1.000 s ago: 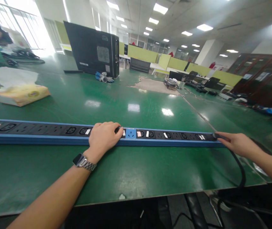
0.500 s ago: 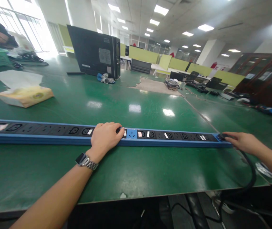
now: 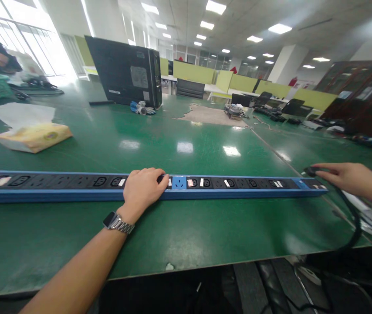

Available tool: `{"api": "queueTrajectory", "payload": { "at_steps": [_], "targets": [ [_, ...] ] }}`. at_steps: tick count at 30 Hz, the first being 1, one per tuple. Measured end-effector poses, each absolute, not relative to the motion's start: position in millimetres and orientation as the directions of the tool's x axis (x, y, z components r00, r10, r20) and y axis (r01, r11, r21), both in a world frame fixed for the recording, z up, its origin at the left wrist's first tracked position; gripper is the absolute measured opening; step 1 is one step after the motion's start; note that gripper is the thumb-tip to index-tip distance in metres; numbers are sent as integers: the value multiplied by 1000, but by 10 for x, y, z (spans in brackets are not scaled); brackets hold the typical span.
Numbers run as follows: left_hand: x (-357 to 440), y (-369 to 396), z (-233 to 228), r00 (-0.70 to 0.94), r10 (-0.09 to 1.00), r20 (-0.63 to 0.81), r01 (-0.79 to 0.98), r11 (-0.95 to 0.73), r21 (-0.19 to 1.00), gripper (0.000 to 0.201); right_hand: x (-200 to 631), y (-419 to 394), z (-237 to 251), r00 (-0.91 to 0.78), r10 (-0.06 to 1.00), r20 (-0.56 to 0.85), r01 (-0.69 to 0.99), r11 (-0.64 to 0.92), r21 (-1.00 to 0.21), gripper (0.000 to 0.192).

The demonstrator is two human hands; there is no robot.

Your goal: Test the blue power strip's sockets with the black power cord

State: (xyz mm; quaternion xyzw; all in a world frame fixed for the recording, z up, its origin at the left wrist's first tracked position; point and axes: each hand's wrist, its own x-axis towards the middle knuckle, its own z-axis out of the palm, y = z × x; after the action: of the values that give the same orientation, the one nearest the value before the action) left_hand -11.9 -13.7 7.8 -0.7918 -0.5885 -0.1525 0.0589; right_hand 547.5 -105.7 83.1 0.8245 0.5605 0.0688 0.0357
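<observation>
While the long blue power strip (image 3: 75,186) lies across the shiny green tabletop (image 3: 179,131) in a big bright office, the left hand (image 3: 143,188) rests flat and open on it, and the right hand (image 3: 346,176) pinches a black plug (image 3: 309,171) just off its end

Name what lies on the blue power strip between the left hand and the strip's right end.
In the head view, the power strip carries a blue socket, then black sockets with white labels, past the left hand.
</observation>
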Motion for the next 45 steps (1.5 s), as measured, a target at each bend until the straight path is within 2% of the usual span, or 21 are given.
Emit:
{"api": "queueTrajectory", "payload": {
  "at_steps": [2,4,8,13,18,23,26,28,32,35,40,42,45],
  "targets": [
    [-123,-138,84,265,914,308,948,-306,90,43,5351,-1017,831,309,951,-10,945,-306,118,48],
    [-127,-140,90,272,913,305,945,-313,95,42,5263,-979,750,266,963,-30,958,-261,121,46],
    [-132,-139,87,281,909,309,941,-323,95,43,5261,-993,543,261,965,-1,954,-257,156,49],
    [-137,-138,69,274,904,328,942,-322,99,42,5249,-1128,435,217,976,27,966,-219,140,57],
    [-148,-156,71,279,900,335,939,-329,103,42,5198,-1096,479,226,973,51,954,-231,190,50],
    [-153,-150,76,281,902,328,934,-336,124,41,4927,-1063,711,243,959,144,962,-258,92,52],
    [-154,-141,73,272,905,327,939,-324,115,41,4544,-1010,740,139,987,82,990,-137,-28,54],
    [-156,-139,66,276,904,326,938,-328,114,41,4339,-940,685,83,995,59,996,-80,-48,51],
    [-158,-143,52,285,894,346,931,-344,122,42,4203,-844,526,68,996,61,997,-66,-29,46],
    [-157,-150,52,281,892,355,931,-343,124,42,4166,-860,444,37,997,75,998,-40,43,45],
    [-156,-152,49,277,889,364,930,-343,132,41,4027,-903,554,-15,995,95,991,2,133,40],
    [-155,-147,40,282,884,374,927,-351,131,41,3948,-906,712,39,987,154,994,-55,100,41],
    [-152,-136,26,281,880,383,928,-351,127,42,3722,-893,940,92,969,230,996,-85,-40,45]
  ]
}}
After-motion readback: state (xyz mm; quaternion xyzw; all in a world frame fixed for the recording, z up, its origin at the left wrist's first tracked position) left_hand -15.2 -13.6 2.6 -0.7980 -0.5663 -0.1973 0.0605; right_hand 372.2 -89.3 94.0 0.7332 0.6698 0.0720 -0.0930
